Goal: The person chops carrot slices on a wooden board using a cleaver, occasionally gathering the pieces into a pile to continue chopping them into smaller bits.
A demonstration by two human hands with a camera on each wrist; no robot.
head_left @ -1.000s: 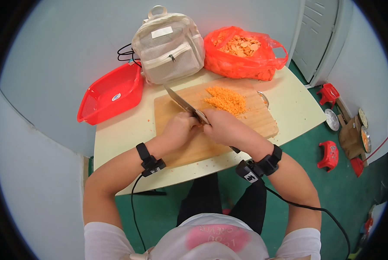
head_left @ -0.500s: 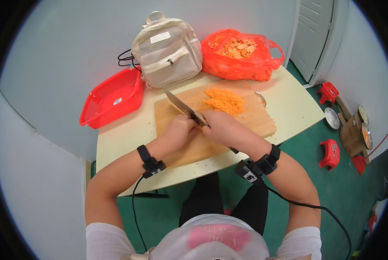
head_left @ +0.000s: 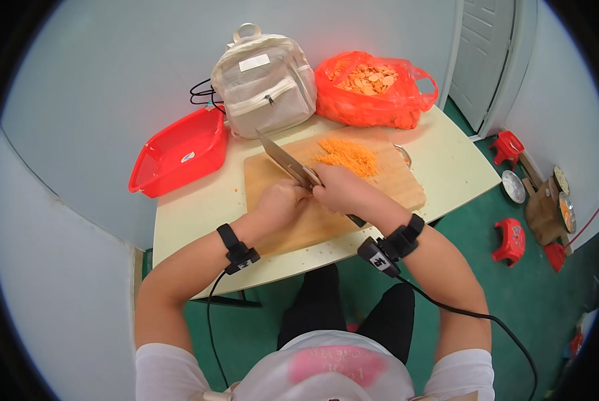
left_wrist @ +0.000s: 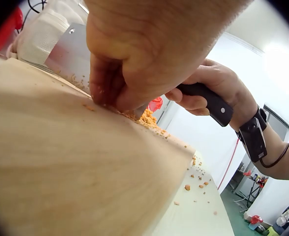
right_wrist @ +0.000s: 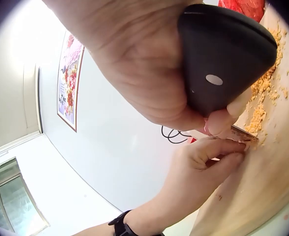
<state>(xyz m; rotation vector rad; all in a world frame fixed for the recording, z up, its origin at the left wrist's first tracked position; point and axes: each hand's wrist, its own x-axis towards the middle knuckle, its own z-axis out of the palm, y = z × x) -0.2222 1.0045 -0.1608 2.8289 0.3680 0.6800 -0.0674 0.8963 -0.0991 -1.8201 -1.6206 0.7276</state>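
Two hands work close on the cutting board point(head_left: 326, 220): right hand point(head_left: 339, 190) grasps the knife point(head_left: 287, 162), left hand point(head_left: 280, 200) pinches orange bits beside the blade. Fingertips could get cut if the blade slips w/ crumbs under it.

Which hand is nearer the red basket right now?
Left. The left hand is on the cutting board, on the side toward the red basket; the right hand grips the knife farther away.

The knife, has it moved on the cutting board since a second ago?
Cannot tell. The knife in the right hand sits about as far from the orange pile on the cutting board as before; the whole view shifted.
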